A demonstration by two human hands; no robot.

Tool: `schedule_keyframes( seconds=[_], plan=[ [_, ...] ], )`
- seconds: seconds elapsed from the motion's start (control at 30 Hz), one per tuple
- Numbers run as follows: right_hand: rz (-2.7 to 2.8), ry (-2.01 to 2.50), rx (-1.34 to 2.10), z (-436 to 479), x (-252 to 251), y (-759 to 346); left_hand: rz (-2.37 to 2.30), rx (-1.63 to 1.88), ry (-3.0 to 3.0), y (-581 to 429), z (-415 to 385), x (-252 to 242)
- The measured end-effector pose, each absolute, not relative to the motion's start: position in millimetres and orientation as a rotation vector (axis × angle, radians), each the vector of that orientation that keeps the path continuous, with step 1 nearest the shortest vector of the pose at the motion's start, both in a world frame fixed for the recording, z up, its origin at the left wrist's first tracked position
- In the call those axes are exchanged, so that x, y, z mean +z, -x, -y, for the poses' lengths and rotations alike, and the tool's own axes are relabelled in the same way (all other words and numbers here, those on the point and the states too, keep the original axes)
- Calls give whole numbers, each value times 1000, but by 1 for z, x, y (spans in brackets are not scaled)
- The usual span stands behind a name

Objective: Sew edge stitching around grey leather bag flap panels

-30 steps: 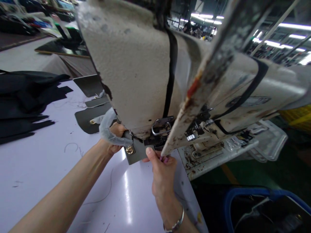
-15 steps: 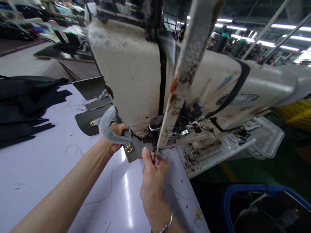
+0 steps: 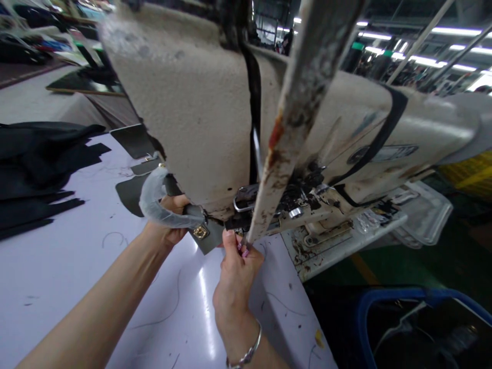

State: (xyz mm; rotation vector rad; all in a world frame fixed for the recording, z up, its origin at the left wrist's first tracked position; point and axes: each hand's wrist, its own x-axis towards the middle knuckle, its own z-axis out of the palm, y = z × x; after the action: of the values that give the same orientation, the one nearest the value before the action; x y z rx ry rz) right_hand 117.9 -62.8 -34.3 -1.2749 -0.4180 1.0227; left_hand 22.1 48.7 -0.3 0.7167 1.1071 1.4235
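A big cream sewing machine fills the middle of the view. Under its head lies a grey leather piece with a gold clasp and a plastic-wrapped handle. My left hand is closed on that piece at the handle, partly hidden by the machine. My right hand pinches the piece's near edge just below the needle area, fingers closed. A rusty slanted bar crosses in front of the machine.
A white table carries black fabric at the left and more grey leather pieces behind. A blue-rimmed bin stands at the lower right. Other workstations lie in the background.
The view has shifted closer to the machine. My right hand has slid left and nearer along the grey piece's edge. My left hand keeps its hold, and the handle has swung slightly left.
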Motion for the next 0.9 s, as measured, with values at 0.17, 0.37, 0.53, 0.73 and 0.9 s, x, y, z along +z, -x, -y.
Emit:
schedule_keyframes(
  seconds=[0.17,0.37,0.53,0.73,0.9],
  plan=[
    [440,1303,969,63,-31,-118,-1099,1449,-607,-20,-32,3],
    [466,1303,992,65,-29,-123,-1164,1555,-431,-25,-9,8],
    [616,1299,1089,74,-31,-136,-1246,1587,-308,-30,21,0],
    [761,1339,1158,76,-27,-167,-1329,1592,-91,-51,64,-4],
    [877,1383,1146,64,-26,-188,-1325,1508,-137,-58,103,-10]
  ],
)
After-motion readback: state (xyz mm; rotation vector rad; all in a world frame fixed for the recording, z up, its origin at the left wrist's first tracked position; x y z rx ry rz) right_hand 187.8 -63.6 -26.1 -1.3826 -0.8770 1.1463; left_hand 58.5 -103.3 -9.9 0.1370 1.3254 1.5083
